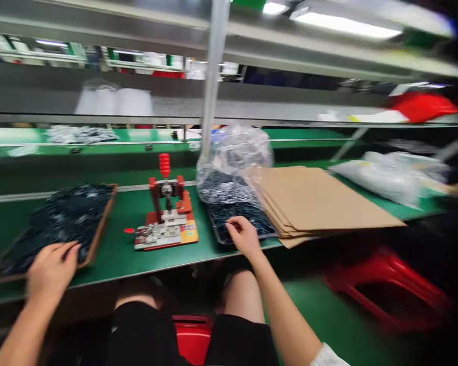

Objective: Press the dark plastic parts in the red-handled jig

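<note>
Fingers on our left hand (52,272) lie spread and flat across a heap of small dark parts (66,218) in a shallow wooden tray (99,229), pinching nothing that we can see. Our right hand (245,237) curls its fingertips down onto a second layer of dark parts (248,216) in a black tray (222,230); whether they pinch a piece, we cannot tell, since the parts are too blurred to separate. Between the hands, on the green workbench (114,259), stands a red hand press (167,203) with a ribbed red handle (164,165). Behind our right hand sits a clear plastic bag (232,173) of more dark parts, and beside it lies a stack of cardboard sheets (320,203) reaching past the bench edge. We judge the loose heaps the weak point: a careless sweep of the left hand could push parts over the low tray rim, and the black tray, close to the edge, could tip if knocked. The cardboard could slide off if brushed, and the slippery bag could slump onto the black tray.
</note>
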Tool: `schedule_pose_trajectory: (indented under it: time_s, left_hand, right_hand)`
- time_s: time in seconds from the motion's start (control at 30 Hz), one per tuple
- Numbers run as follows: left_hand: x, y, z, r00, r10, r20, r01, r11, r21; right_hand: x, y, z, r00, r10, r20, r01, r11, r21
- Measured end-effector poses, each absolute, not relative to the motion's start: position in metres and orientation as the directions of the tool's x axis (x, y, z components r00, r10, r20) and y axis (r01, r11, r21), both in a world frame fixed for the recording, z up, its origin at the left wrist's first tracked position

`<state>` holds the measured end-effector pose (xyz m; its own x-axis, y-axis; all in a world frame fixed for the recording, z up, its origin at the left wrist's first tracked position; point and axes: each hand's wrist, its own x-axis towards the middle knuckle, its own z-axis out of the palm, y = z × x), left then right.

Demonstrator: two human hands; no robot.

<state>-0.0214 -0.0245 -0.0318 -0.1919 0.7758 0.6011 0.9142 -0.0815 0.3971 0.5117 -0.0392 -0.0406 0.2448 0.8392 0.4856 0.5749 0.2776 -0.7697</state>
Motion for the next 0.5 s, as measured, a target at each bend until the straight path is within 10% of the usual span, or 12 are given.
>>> schedule_pose_trajectory:
  time_s: [0.5]
  left_hand:
    - [-0.025, -0.018, -0.044, -0.238, 0.770, 0.592, 0.868, -0.105, 0.486]
  right_hand:
    - [0.503, -0.032, -0.057, 0.215, 0.814, 0.540, 0.678, 0.273, -0.682]
